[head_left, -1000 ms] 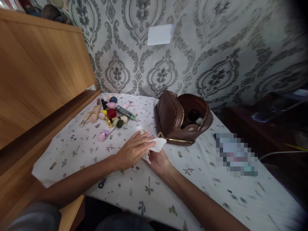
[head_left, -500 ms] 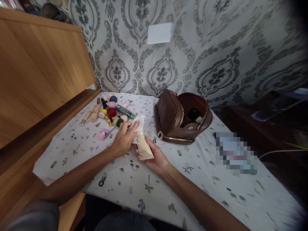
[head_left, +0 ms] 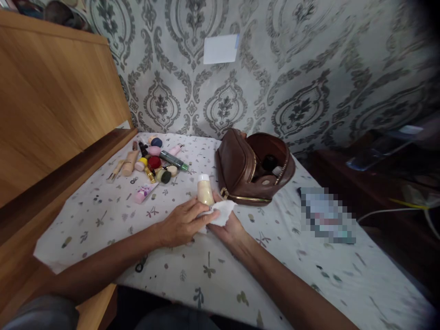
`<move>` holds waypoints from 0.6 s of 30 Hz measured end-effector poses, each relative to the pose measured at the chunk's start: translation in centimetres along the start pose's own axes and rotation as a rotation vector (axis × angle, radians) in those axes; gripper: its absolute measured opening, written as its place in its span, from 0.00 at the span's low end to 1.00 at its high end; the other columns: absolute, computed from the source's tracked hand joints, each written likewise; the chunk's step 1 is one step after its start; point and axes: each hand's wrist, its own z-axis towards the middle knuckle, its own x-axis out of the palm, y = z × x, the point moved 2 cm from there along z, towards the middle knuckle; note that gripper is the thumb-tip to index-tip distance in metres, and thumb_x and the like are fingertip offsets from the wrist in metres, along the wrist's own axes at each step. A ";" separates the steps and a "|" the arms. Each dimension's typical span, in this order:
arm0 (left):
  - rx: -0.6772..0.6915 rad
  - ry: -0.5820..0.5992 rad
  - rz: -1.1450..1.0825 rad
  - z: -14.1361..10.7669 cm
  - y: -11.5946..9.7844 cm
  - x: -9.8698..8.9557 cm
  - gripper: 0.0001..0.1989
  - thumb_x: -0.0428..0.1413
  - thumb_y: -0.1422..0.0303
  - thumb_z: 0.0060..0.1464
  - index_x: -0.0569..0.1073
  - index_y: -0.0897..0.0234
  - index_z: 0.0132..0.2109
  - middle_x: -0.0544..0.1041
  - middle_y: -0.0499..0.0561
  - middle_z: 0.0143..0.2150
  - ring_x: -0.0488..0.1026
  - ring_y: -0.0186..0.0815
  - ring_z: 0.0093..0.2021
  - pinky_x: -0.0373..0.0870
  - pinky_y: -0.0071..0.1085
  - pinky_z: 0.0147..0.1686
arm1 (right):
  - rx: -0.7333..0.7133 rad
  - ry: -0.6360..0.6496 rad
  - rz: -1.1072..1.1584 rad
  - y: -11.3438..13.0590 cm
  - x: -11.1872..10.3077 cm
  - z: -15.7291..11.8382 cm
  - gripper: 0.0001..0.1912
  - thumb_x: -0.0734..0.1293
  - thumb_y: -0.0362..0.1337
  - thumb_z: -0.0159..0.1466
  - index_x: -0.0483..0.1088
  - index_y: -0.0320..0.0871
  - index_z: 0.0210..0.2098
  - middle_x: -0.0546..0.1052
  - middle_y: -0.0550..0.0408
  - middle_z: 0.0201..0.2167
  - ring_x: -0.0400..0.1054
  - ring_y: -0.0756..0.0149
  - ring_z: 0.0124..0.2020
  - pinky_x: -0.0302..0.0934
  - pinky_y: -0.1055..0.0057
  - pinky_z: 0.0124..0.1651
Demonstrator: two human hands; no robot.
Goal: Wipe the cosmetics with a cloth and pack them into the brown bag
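A cream tube with a white cap (head_left: 205, 190) stands cap up between my hands, over the middle of the table. My right hand (head_left: 228, 227) holds the tube from behind and below, its fingers partly hidden. In my left hand (head_left: 185, 221) is a white wipe (head_left: 222, 213), pressed against the tube's lower part. Left of my hands lie several cosmetics, among them a purple and white tube (head_left: 144, 192), a red round container (head_left: 154, 162) and a dark green tube (head_left: 174, 160). An unzipped brown bag (head_left: 237, 167) sits just beyond my right hand.
The table bears a patterned white cloth (head_left: 187, 293). A pixelated flat object (head_left: 326, 214) lies at the right, near a white cable (head_left: 381, 210). Wooden furniture (head_left: 62, 101) rises along the left, and a patterned wall (head_left: 192, 82) stands behind the table.
The wipe has moved from the tube's cap end down to its lower part, with my left hand. The white cap now shows uncovered. The view has shifted slightly to the right.
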 end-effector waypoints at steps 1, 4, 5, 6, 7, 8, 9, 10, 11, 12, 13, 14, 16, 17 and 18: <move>-0.047 -0.016 0.012 -0.1 0.4 0.0 0.25 0.44 0.77 0.65 0.59 0.65 0.67 0.70 0.57 0.44 0.67 0.39 0.42 0.72 0.36 0.43 | -0.002 -0.021 -0.002 -0.1 -0.1 0.1 0.03 0.71 0.35 0.60 0.73 0.43 0.33 0.76 0.60 0.24 0.72 0.66 0.28 0.71 0.73 0.32; -0.247 -0.077 0.028 -0.7 2.6 -0.4 0.24 0.45 0.74 0.66 0.61 0.63 0.67 0.67 0.57 0.46 0.66 0.40 0.45 0.71 0.36 0.44 | 0.013 -0.071 -0.006 -0.8 -0.5 0.2 0.05 0.71 0.35 0.61 0.74 0.42 0.36 0.78 0.60 0.26 0.72 0.69 0.27 0.70 0.75 0.32; -0.314 -0.094 0.018 -0.9 3.4 -0.5 0.23 0.44 0.72 0.67 0.62 0.63 0.67 0.66 0.57 0.47 0.66 0.41 0.47 0.71 0.37 0.45 | 0.039 -0.088 -0.011 -1.0 -0.6 0.1 0.05 0.71 0.36 0.61 0.74 0.41 0.37 0.78 0.59 0.26 0.71 0.69 0.26 0.70 0.75 0.31; -0.370 -0.108 -0.001 -1.1 4.0 -0.6 0.22 0.44 0.71 0.67 0.62 0.63 0.66 0.66 0.57 0.47 0.66 0.41 0.48 0.70 0.38 0.47 | 0.072 -0.103 -0.018 -1.2 -0.7 0.0 0.07 0.70 0.38 0.62 0.74 0.41 0.37 0.78 0.59 0.26 0.71 0.69 0.25 0.69 0.75 0.29; -0.413 -0.118 -0.030 -1.3 4.6 -0.7 0.22 0.44 0.70 0.68 0.62 0.63 0.66 0.65 0.57 0.48 0.66 0.41 0.49 0.69 0.39 0.49 | 0.102 -0.117 -0.026 -1.3 -0.7 -0.1 0.08 0.70 0.40 0.63 0.74 0.40 0.37 0.78 0.58 0.26 0.70 0.69 0.24 0.68 0.75 0.27; -0.439 -0.121 -0.062 -1.5 4.9 -0.7 0.22 0.43 0.70 0.68 0.63 0.63 0.66 0.65 0.56 0.48 0.66 0.41 0.49 0.69 0.40 0.50 | 0.124 -0.131 -0.037 -1.4 -0.6 -0.2 0.10 0.70 0.42 0.63 0.74 0.40 0.36 0.77 0.57 0.25 0.70 0.69 0.23 0.66 0.75 0.25; -0.445 -0.117 -0.097 -1.5 5.0 -0.7 0.22 0.43 0.70 0.68 0.63 0.63 0.66 0.65 0.56 0.48 0.66 0.40 0.49 0.68 0.40 0.50 | 0.133 -0.145 -0.049 -1.3 -0.5 -0.3 0.12 0.70 0.44 0.64 0.73 0.40 0.36 0.77 0.57 0.24 0.69 0.69 0.22 0.64 0.75 0.23; -0.433 -0.104 -0.132 -1.5 4.9 -0.8 0.22 0.43 0.70 0.68 0.63 0.62 0.66 0.65 0.56 0.47 0.66 0.40 0.49 0.68 0.40 0.50 | 0.129 -0.162 -0.056 -1.1 -0.3 -0.3 0.13 0.70 0.45 0.64 0.73 0.39 0.35 0.76 0.56 0.22 0.68 0.69 0.22 0.62 0.76 0.21; -0.402 -0.086 -0.169 -1.3 4.5 -0.8 0.22 0.43 0.70 0.68 0.63 0.62 0.66 0.65 0.56 0.47 0.66 0.40 0.48 0.69 0.39 0.49 | 0.111 -0.179 -0.054 -0.8 -0.1 -0.4 0.14 0.69 0.45 0.65 0.73 0.39 0.33 0.75 0.57 0.22 0.67 0.70 0.21 0.61 0.76 0.20; -0.357 -0.066 -0.209 -1.1 4.0 -0.8 0.22 0.43 0.71 0.68 0.63 0.63 0.66 0.66 0.56 0.47 0.66 0.39 0.47 0.69 0.38 0.47 | 0.090 -0.198 -0.045 -0.5 0.0 -0.4 0.13 0.68 0.44 0.65 0.73 0.40 0.32 0.75 0.58 0.21 0.66 0.71 0.21 0.60 0.76 0.19; -0.303 -0.044 -0.247 -0.8 3.3 -0.8 0.22 0.43 0.71 0.68 0.62 0.63 0.66 0.66 0.57 0.47 0.66 0.39 0.46 0.69 0.36 0.46 | 0.071 -0.216 -0.030 -0.2 0.1 -0.4 0.13 0.67 0.43 0.66 0.73 0.40 0.31 0.74 0.58 0.21 0.65 0.71 0.20 0.60 0.77 0.19; -0.245 -0.022 -0.280 -0.6 2.6 -0.8 0.23 0.43 0.72 0.68 0.62 0.63 0.67 0.67 0.57 0.47 0.66 0.39 0.45 0.69 0.35 0.45 | 0.062 -0.227 -0.018 0.1 0.2 -0.4 0.12 0.67 0.42 0.66 0.72 0.40 0.30 0.74 0.59 0.21 0.65 0.72 0.20 0.60 0.77 0.20; -0.144 0.023 -0.311 -0.1 1.2 -0.8 0.24 0.43 0.74 0.67 0.60 0.62 0.68 0.67 0.57 0.46 0.66 0.39 0.44 0.69 0.34 0.43 | 0.080 -0.228 -0.032 0.4 0.1 -0.5 0.13 0.67 0.41 0.66 0.72 0.40 0.28 0.74 0.59 0.21 0.66 0.73 0.21 0.63 0.78 0.23; -0.104 0.046 -0.309 0.1 0.7 -0.8 0.25 0.43 0.75 0.66 0.59 0.61 0.68 0.68 0.57 0.46 0.67 0.38 0.44 0.69 0.33 0.42 | 0.074 -0.215 -0.081 0.5 0.0 -0.5 0.15 0.67 0.42 0.66 0.72 0.39 0.27 0.73 0.58 0.21 0.67 0.72 0.22 0.64 0.77 0.24; -0.078 0.066 -0.299 0.2 0.3 -0.7 0.25 0.42 0.76 0.66 0.59 0.61 0.68 0.68 0.57 0.45 0.67 0.38 0.43 0.69 0.32 0.42 | 0.060 -0.194 -0.142 0.6 -0.2 -0.6 0.17 0.67 0.44 0.65 0.72 0.39 0.26 0.73 0.57 0.20 0.68 0.72 0.22 0.65 0.77 0.25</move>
